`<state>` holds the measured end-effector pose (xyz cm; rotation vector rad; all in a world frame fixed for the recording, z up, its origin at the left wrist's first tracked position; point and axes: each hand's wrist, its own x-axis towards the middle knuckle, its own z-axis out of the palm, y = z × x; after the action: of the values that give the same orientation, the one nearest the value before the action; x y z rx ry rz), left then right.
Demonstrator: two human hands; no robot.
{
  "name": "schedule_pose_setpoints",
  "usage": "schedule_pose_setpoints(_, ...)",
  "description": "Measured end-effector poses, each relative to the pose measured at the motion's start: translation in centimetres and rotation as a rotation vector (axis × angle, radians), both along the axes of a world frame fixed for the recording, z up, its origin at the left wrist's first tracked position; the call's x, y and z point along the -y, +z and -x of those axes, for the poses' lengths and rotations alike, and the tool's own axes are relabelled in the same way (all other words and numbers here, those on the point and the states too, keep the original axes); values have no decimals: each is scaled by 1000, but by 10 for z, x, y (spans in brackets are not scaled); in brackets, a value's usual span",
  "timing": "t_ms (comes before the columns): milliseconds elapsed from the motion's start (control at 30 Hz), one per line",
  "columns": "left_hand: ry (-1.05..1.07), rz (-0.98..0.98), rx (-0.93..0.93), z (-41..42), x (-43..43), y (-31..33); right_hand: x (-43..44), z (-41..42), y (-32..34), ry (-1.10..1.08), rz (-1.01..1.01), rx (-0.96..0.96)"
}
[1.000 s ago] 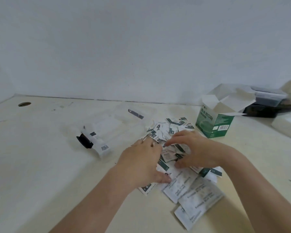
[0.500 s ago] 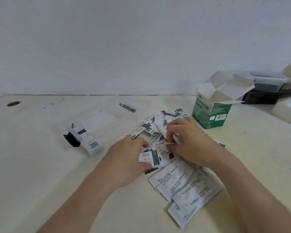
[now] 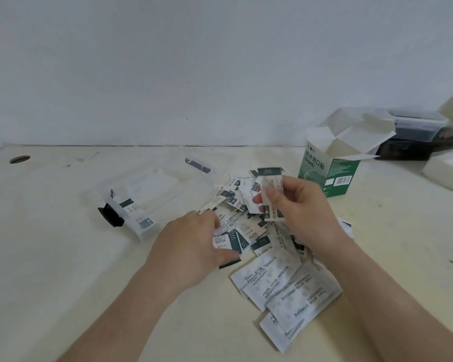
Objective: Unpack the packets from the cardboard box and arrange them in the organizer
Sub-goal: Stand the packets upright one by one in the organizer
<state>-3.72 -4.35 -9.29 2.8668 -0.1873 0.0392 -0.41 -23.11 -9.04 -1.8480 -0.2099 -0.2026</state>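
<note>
Pinching upright bandage packets (image 3: 271, 185) in the right hand (image 3: 296, 207); gripping another packet (image 3: 229, 241) of the pile (image 3: 242, 202) in the left hand (image 3: 191, 246).

The packets (image 3: 285, 283) are matt white paper, dark-banded. At two o'clock from them, the cardboard box (image 3: 335, 176) shows slightly glossy green print and dull white flaps. At ten o'clock, the organizer (image 3: 154, 189) is clear smooth plastic. The table (image 3: 50, 257) is matt, scuffed.

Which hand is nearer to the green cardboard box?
Right. The right hand holds a few packets close beside the green cardboard box; the left hand pinches another packet in the packet pile, farther from it.
</note>
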Motion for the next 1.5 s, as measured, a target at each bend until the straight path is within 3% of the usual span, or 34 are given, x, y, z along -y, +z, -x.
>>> schedule_pose_setpoints(133,8,74,-17,0,4,2,-4,0,-5,52,267,63)
schedule_pose_setpoints(300,55,95,-55,-3,-7,6,-4,2,-7,185,786,89)
schedule_pose_setpoints(500,9,70,-45,-1,-6,11,-7,7,-2,326,921,3)
schedule_pose_setpoints(733,-26,94,-57,-1,-11,16,-13,6,1,204,1003,163)
schedule_pose_setpoints(800,-23,176,-32,-2,-15,17,-12,6,0,145,893,222)
schedule_pose_setpoints(867,-43,349,12,-2,-17,18,-9,7,4,70,630,217)
schedule_pose_setpoints(933,-47,618,39,1,-13,22,-7,9,10,63,261,93)
schedule_pose_setpoints(1033,37,1194,-38,7,-2,28,-8,12,17,236,-330,-175)
schedule_pose_setpoints(1100,32,1430,-110,8,2,28,-14,15,19,322,-539,-326)
schedule_pose_setpoints(1233,45,1546,-95,7,7,22,-31,25,17,392,-668,-501)
schedule_pose_setpoints(1367,83,1623,-89,9,12,21,-41,29,14,335,-701,-549)
schedule_pose_setpoints(1500,141,1557,13,11,18,17,-46,31,12,338,-732,-575)
